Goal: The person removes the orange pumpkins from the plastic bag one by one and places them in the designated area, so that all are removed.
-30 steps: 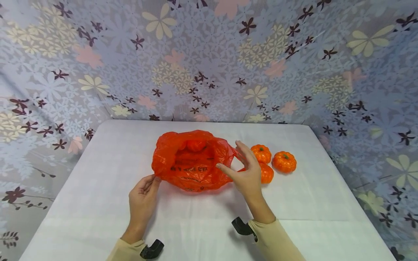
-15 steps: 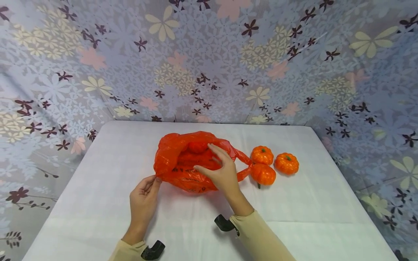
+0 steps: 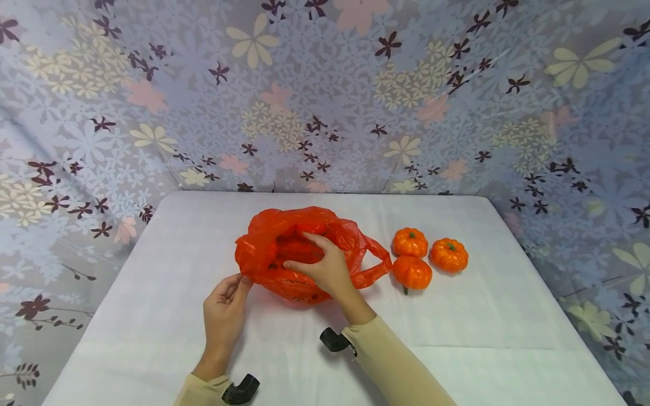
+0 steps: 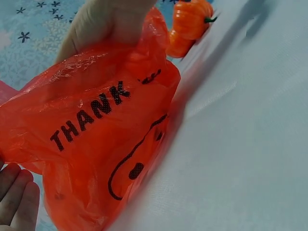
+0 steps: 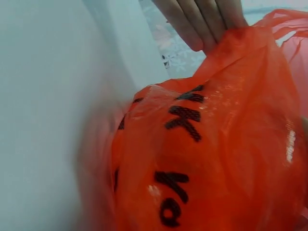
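A thin red plastic bag (image 3: 299, 288) lies on the table with its mouth spread toward me. Black print reading THANK runs across its wall (image 4: 91, 115) in the left wrist view. My left hand (image 3: 223, 307) pinches the bag's left rim between thumb and fingers. Over the mouth is my right hand (image 3: 329, 269), thumb and fingers spread apart, fingertips reaching inside. A rounded red-orange thing (image 3: 312, 228) shows at the back of the opening, partly covered by the plastic. The right fingertips are hidden from the right wrist camera by the bag.
Three small orange toy pumpkins with green stems stand right of the bag: a rear one (image 3: 410, 242), a front one (image 3: 412, 273) near the bag's handle (image 3: 378, 265), and a right one (image 3: 449, 255). A white cloth (image 3: 487, 316) covers the table; flowered fabric (image 3: 325, 101) hangs behind.
My right hand has come out of the handle loop on the right and moved left over the bag's mouth. The left hand keeps its pinch on the rim.
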Demonstrator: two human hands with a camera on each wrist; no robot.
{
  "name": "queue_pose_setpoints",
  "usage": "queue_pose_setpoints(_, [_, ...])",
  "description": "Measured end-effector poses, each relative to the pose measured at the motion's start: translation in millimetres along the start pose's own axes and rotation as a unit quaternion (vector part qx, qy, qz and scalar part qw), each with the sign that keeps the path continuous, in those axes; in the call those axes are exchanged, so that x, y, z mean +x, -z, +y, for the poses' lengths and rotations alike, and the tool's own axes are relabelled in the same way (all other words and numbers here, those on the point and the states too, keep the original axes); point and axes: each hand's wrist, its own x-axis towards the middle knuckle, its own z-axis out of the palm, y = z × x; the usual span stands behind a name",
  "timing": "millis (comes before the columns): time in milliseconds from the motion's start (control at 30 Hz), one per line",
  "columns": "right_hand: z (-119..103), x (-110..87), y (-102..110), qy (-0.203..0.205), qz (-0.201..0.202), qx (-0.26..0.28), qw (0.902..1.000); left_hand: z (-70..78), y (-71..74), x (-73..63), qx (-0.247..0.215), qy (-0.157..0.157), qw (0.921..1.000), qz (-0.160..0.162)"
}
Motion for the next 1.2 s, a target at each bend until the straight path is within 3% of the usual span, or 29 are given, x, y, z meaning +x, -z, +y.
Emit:
queue_pose_setpoints(200, [6.8, 10.4, -16.2, -0.014, -0.019, 0.002, 0.9997, -3.1, 1.4, 2.0, 0.008, 0.019, 0.9998, 0.001])
queue_pose_setpoints(500, [8.0, 24.8, -33.6, 0.003, -0.035, 0.002, 0.9994, -4.1, -0.6, 1.2, 0.007, 0.036, 0.9993, -0.001])
queue_pose_setpoints(900, [11.8, 39.7, -53.2, -0.025, -0.063, -0.046, 0.9966, -2.6, 4.0, 4.0, 0.002, 0.076, 0.9971, 0.000])
queue_pose_setpoints(1200, [12.4, 41.7, -71.1, 0.011, -0.061, -0.073, 0.9954, -2.3, 6.9, 2.3, 0.002, 0.097, 0.9952, -0.006])
